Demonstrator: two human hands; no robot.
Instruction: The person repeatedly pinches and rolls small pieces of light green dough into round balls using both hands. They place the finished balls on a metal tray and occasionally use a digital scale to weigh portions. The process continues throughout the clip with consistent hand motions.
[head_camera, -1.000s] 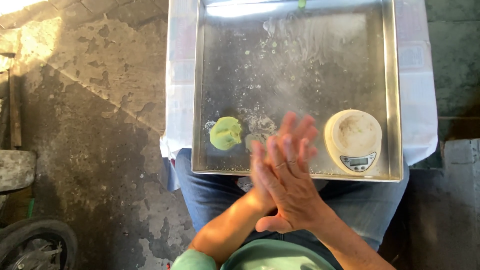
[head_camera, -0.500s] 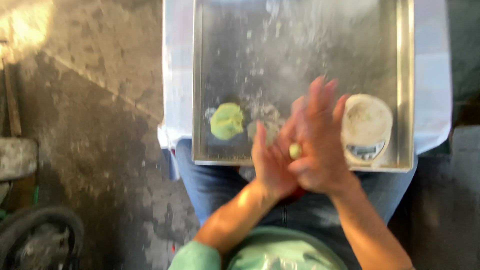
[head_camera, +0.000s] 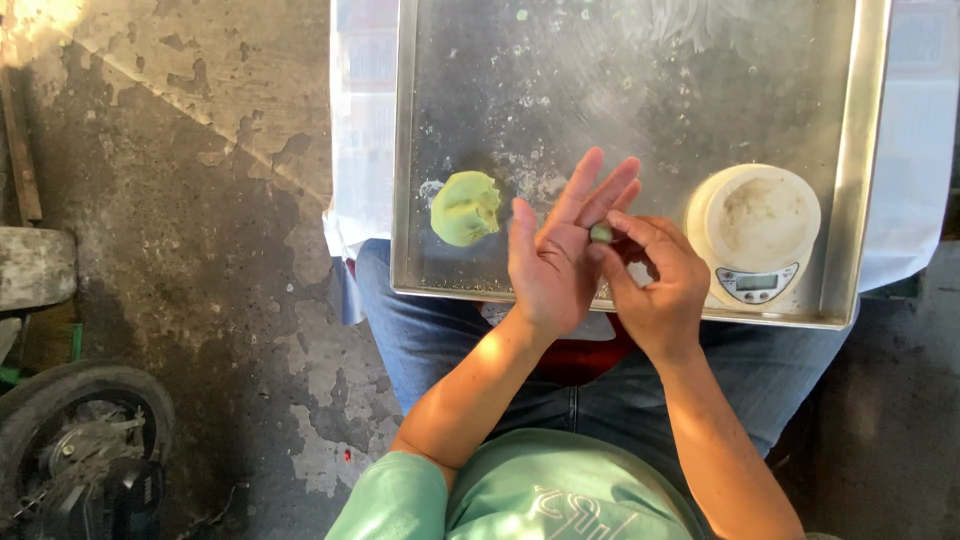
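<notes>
Two hands: R hand (head_camera: 655, 285) pinching small dough ball (head_camera: 601, 233), L hand (head_camera: 555, 255) open

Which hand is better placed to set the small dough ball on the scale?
Right hand: its fingertips pinch the small dough ball, and the scale sits on its side. Left hand lies open.

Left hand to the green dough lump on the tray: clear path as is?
Probably yes. The dough lump lies in the open on the tray, just beside the left hand, with nothing between them. But the left hand and right hand currently share a small dough ball.
</notes>
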